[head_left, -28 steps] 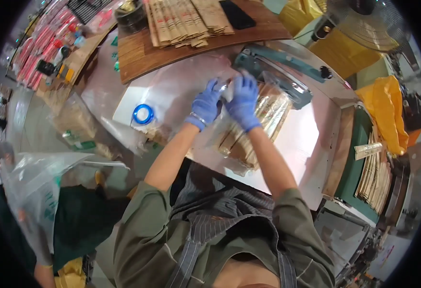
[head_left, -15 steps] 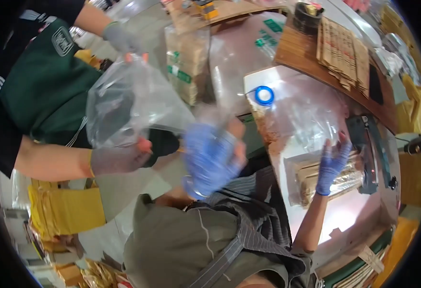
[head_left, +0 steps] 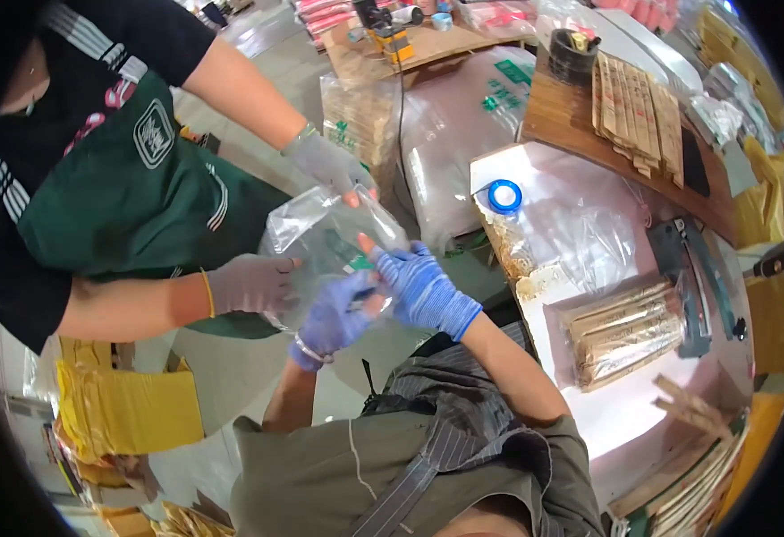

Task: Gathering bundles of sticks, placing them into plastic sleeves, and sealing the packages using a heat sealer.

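A clear plastic bag [head_left: 329, 230] with a green print is stretched between my hands and a co-worker's grey-gloved hands [head_left: 253, 286]. My left hand [head_left: 334, 315], in a blue glove with a bracelet at the wrist, has its fingers closed on the bag's near edge. Beside it, my right hand [head_left: 423, 291], in a blue-and-white knit glove, pinches the bag's right side, thumb pointing up. The co-worker's other grey-gloved hand [head_left: 331, 166] grips the far edge.
On the white table [head_left: 615, 416] to my right lies a clear packet of brown paper bundles [head_left: 629, 331]. Near it are a dark bag sealer [head_left: 682, 286], a blue tape roll [head_left: 504, 196] and loose clear film [head_left: 580, 233]. A wooden board [head_left: 562, 112] holds flat brown paper strips [head_left: 638, 112].
My right hand has left the paper packet on the table and come over to the plastic bag. The co-worker has leaned nearer, bringing the bag to the right. My left hand has moved slightly left.
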### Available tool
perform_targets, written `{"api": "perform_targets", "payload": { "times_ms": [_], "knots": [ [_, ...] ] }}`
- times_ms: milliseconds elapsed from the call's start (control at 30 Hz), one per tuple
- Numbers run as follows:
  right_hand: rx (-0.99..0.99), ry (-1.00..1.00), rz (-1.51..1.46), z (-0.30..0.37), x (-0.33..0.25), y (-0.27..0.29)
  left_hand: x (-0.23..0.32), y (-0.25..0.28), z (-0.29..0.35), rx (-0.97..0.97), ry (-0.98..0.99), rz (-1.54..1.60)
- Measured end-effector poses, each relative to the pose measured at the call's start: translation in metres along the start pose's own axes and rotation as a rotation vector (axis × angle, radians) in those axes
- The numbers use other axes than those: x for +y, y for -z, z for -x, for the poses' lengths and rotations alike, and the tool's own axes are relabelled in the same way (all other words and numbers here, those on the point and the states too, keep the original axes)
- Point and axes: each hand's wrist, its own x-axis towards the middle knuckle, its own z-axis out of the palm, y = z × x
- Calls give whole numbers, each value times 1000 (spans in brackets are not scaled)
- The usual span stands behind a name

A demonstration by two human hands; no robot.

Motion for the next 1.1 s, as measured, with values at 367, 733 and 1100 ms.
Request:
{"api": "perform_targets", "payload": {
  "times_ms": [367, 733, 1100],
  "knots": [
    [-327, -487, 373, 190, 44, 2, -93, 0, -120, -97, 128, -1364],
    [753, -1039, 838, 273, 31, 98, -226, -119, -195, -798, -52, -1471],
    [-14, -988, -578, 164, 143, -117, -304, -88, -233, -270, 395, 209]
  ]
}}
